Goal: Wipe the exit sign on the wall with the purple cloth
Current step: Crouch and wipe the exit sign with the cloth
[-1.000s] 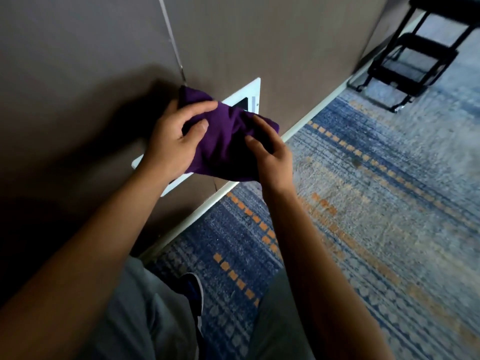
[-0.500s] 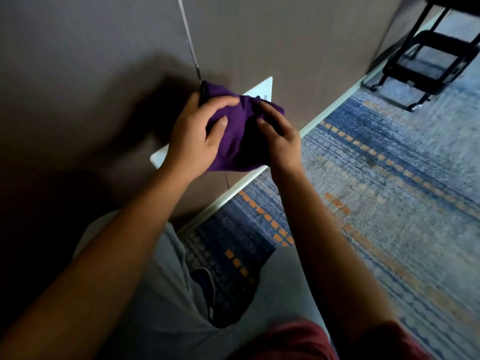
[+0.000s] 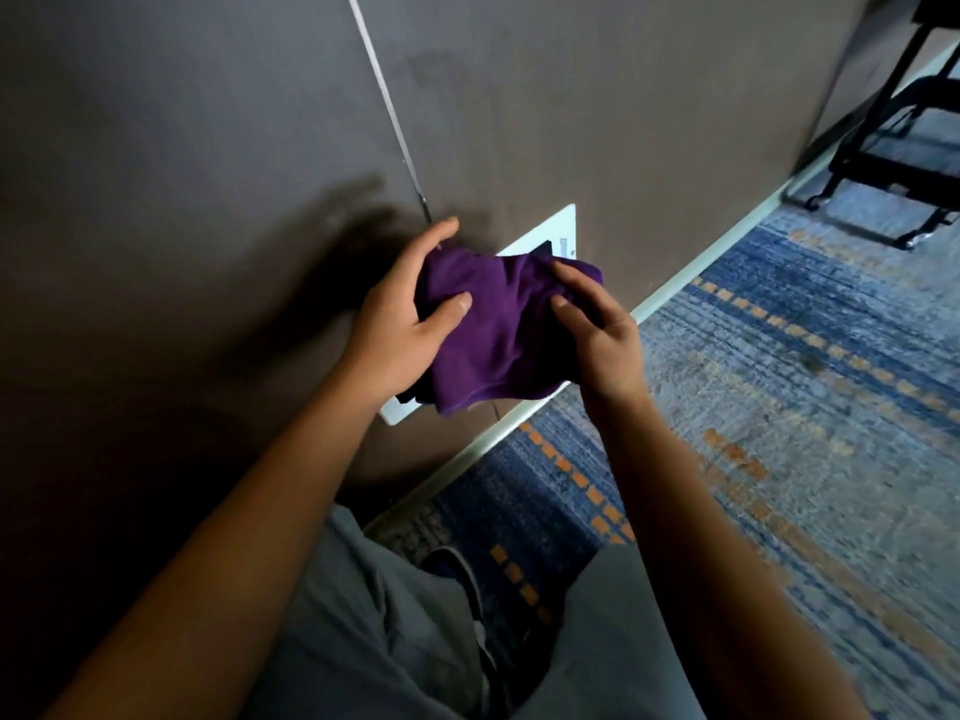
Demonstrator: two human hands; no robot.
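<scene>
There are two hands and one purple cloth (image 3: 493, 330). Both hands hold the cloth at the same time.

The left hand (image 3: 400, 324) grips the left side of the cloth. Its thumb lies on the front of the cloth and its fingers curl over the top edge, so the cloth is pinched between them. The right hand (image 3: 602, 340) holds the right side. Its thumb presses on the front and its fingers bend round the cloth's right edge. The cloth is bunched up between the two hands and hangs down a little below them.

There is one exit sign (image 3: 563, 236), a flat white plate set low on the brown wall (image 3: 623, 96). It sits right behind the cloth and the hands. Most of it is hidden. One white corner with a dark patch peeks out above the right hand, and another white corner shows below the left hand. Whether the cloth touches the sign cannot be told.

One thin pale line (image 3: 384, 106) runs down the wall to a spot just above the left hand's fingers.

Below the hands are two knees in grey trousers (image 3: 395, 631), and one dark shoe (image 3: 457, 574) shows between them. The floor to the right of the right hand is one carpet (image 3: 779, 407) with blue, grey and orange stripes. Far off, up and to the right of the right hand, stands one black metal frame (image 3: 893, 148) on the carpet.
</scene>
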